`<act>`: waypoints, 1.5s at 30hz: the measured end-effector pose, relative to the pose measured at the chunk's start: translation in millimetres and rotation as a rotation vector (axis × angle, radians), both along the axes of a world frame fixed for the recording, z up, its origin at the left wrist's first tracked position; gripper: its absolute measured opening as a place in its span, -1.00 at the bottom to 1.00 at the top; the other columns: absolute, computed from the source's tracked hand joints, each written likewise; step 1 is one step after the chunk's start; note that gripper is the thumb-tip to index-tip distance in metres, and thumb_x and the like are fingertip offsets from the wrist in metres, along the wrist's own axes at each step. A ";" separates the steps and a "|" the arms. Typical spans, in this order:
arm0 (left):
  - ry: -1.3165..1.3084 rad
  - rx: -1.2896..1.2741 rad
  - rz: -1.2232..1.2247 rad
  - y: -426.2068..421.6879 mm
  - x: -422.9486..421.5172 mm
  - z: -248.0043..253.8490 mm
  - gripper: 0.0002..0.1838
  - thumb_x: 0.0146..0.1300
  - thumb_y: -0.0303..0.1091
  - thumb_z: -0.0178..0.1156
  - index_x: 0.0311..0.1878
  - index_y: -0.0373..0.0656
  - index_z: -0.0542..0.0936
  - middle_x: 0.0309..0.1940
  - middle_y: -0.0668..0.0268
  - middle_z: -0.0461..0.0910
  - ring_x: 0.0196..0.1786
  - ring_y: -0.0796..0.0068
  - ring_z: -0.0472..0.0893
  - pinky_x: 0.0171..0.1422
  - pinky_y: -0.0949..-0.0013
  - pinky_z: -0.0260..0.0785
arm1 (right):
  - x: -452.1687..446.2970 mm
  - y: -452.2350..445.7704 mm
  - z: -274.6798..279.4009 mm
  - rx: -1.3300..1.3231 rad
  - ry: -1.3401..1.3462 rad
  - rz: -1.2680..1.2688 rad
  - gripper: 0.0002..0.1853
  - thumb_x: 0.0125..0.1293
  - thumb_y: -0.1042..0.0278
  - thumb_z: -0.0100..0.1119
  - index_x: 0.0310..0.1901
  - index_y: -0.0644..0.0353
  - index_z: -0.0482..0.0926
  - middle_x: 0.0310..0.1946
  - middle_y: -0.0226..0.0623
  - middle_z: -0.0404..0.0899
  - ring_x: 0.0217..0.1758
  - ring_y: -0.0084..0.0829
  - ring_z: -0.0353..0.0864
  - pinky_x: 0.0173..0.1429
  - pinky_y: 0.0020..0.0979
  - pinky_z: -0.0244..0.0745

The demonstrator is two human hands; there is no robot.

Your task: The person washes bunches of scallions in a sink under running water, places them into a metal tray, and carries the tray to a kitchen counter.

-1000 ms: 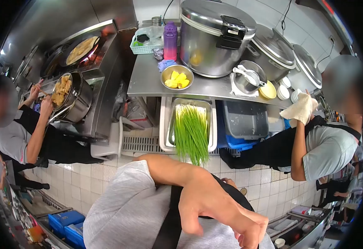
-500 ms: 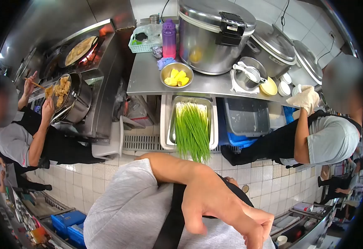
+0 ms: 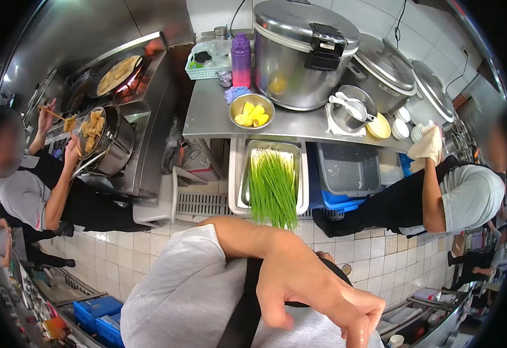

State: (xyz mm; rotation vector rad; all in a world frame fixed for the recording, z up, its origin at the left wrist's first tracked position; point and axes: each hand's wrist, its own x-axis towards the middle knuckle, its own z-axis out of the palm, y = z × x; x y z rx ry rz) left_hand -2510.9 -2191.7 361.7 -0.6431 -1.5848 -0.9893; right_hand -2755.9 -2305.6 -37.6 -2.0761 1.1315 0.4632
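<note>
My left arm bends across my chest, and my left hand (image 3: 311, 290) hangs close to the camera over my grey shirt and black apron strap. Its thumb stands apart from the bent fingers, and nothing shows between them. Past the wrist a small patch of skin (image 3: 325, 256) shows, possibly part of my right hand; its fingers are hidden. Beyond my forearm lies a bundle of green chives (image 3: 272, 188) with pale ends, in a metal tray (image 3: 244, 188) set inside a white tub (image 3: 233, 174). The chives' green tips hang over the near rim, apart from my hand.
A steel counter (image 3: 207, 119) holds a bowl of yellow pieces (image 3: 252, 113), a purple-pink bottle (image 3: 241, 61) and a large cooker (image 3: 300, 64). A co-worker at left handles food with chopsticks over a pot (image 3: 117, 142) by the lit stove. Another at right holds a cloth (image 3: 426, 146).
The view has shifted slightly, so the counter and tub sit a little lower and farther right. My left hand keeps nearly the same pose. The left co-worker's chopsticks have moved slightly.
</note>
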 end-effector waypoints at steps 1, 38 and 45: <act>-0.012 0.009 -0.010 0.4 2.1 0.4 -0.51 0.16 -0.16 -0.03 0.02 -0.40 0.41 -0.17 0.08 0.25 -0.15 0.23 0.29 -0.02 0.24 0.16 | 0.1 0.2 0.7 0.002 0.000 -0.001 -0.60 0.05 0.26 0.21 -0.03 0.15 0.53 -0.02 0.12 0.44 0.08 0.04 0.42 0.18 -0.20 0.34; -0.250 0.285 -0.246 5.4 -1.2 4.1 -0.52 -0.26 -0.45 -0.02 -0.12 -0.29 0.42 -0.22 0.10 0.17 -0.17 0.17 0.21 0.02 0.18 0.03 | -16.3 3.9 -21.6 0.036 -0.037 -0.031 -0.60 0.06 0.32 0.17 -0.01 0.21 0.51 0.01 0.07 0.42 0.11 0.00 0.39 0.20 -0.21 0.32; -0.046 0.133 -0.074 -0.8 -24.0 -7.2 -0.50 0.21 -0.06 -0.07 -0.04 -0.36 0.46 -0.27 0.18 0.26 -0.23 0.30 0.28 -0.09 0.29 0.16 | -6.7 5.4 11.6 0.014 -0.018 -0.043 -0.59 0.05 0.31 0.17 -0.01 0.21 0.51 0.01 0.08 0.42 0.11 0.00 0.40 0.19 -0.21 0.32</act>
